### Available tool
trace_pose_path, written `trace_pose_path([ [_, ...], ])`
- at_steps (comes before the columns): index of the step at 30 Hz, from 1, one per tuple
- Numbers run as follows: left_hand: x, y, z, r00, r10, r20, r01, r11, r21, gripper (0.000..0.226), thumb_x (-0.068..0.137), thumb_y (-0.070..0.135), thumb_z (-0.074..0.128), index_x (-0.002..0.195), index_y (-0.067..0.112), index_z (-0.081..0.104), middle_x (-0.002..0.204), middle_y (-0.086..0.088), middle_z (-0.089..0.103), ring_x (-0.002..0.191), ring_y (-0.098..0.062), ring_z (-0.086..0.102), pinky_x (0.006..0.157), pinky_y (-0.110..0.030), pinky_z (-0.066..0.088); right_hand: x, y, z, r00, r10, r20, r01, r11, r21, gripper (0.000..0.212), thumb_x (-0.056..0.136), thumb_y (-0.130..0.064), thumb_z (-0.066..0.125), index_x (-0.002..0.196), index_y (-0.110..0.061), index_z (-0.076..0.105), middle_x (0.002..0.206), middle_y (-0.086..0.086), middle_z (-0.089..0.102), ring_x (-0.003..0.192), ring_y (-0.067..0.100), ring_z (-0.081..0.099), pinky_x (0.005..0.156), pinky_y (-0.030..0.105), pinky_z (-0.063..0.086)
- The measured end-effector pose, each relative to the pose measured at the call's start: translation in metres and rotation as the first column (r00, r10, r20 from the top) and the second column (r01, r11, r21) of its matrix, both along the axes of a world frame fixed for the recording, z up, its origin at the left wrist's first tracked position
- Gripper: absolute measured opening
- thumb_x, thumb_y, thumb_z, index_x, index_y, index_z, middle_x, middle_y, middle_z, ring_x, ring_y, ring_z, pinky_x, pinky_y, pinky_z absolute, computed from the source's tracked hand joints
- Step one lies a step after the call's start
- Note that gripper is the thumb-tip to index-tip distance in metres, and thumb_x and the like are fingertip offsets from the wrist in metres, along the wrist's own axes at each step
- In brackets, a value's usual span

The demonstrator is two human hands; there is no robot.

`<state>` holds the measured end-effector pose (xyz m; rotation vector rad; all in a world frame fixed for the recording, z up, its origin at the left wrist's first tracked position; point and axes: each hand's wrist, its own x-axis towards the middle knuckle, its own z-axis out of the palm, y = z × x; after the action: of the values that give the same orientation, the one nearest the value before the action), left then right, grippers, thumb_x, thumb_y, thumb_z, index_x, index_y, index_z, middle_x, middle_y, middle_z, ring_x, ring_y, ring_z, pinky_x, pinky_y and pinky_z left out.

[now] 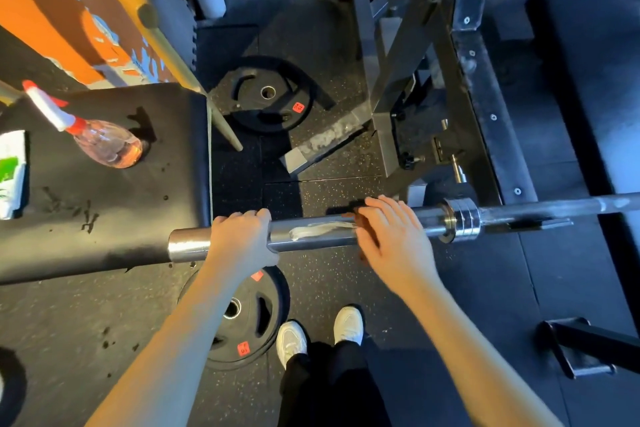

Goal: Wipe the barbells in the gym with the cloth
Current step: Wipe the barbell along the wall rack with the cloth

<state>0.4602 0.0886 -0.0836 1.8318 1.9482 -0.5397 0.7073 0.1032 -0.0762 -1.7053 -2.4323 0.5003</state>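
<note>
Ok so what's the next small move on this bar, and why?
Probably slide the right hand and the cloth under it leftward along the bar, over the white smear. The smear sits uncovered between the two hands, just past the cloth's edge, and the left hand grips the bar near its end, likely steadying it.

Red label (298, 107) on weight plate (294, 87), "15"
</note>
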Motion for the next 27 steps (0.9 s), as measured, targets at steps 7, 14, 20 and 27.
trace_pose_path([
  [7, -0.006, 0.031, -0.002, 0.985, 0.134, 0.107, -0.097, 0.949, -0.301, 0.040, 0.090, 0.032, 0.064, 0.126, 0.016, 0.055, 0.097, 0.004, 0.057, 0.095, -0.021, 0.056, 0.067, -0.024, 0.039, 0.029, 0.002, -0.007, 0.935, -0.346, 0.080, 0.345, 0.938, 0.033, 0.038, 0.098, -0.028, 0.039, 0.114, -0.005, 0.064, 0.128, 0.013, 0.062, 0.131, 0.034, 0.048, 0.117, 0.049, 0.022],
  [14, -0.006, 0.015, -0.004, 0.999, -0.011, 0.034, 0.016, 0.990, -0.140, 0.035, 0.080, 0.035, 0.068, 0.110, 0.022, 0.058, 0.096, 0.003, 0.064, 0.086, -0.019, 0.063, 0.071, -0.031, 0.051, 0.020, -0.005, -0.002, 0.994, 0.080, 0.071, -0.080, 0.997, -0.003, 0.044, 0.095, -0.038, 0.043, 0.127, -0.011, 0.058, 0.137, 0.009, 0.056, 0.131, 0.029, 0.049, 0.114, 0.045, 0.026],
  [20, -0.001, 0.003, -0.001, 0.999, -0.054, 0.001, 0.054, 0.998, 0.015, 0.046, 0.076, 0.043, 0.069, 0.114, 0.023, 0.051, 0.090, 0.006, 0.060, 0.079, -0.015, 0.057, 0.071, -0.029, 0.041, 0.034, 0.020, 0.001, 0.929, -0.353, 0.111, 0.356, 0.935, -0.001, 0.038, 0.096, -0.031, 0.049, 0.123, -0.005, 0.056, 0.128, 0.015, 0.059, 0.123, 0.032, 0.052, 0.118, 0.046, 0.018],
  [27, 0.009, -0.015, -0.009, 0.995, -0.010, -0.098, 0.031, 0.975, 0.220, 0.045, 0.080, 0.043, 0.069, 0.115, 0.023, 0.051, 0.103, 0.006, 0.062, 0.097, -0.017, 0.058, 0.086, -0.030, 0.039, 0.012, 0.005, 0.008, 1.000, -0.001, -0.016, -0.001, 0.991, -0.134, 0.051, 0.089, -0.045, 0.050, 0.122, -0.008, 0.060, 0.126, 0.008, 0.061, 0.122, 0.025, 0.054, 0.116, 0.043, 0.026],
])
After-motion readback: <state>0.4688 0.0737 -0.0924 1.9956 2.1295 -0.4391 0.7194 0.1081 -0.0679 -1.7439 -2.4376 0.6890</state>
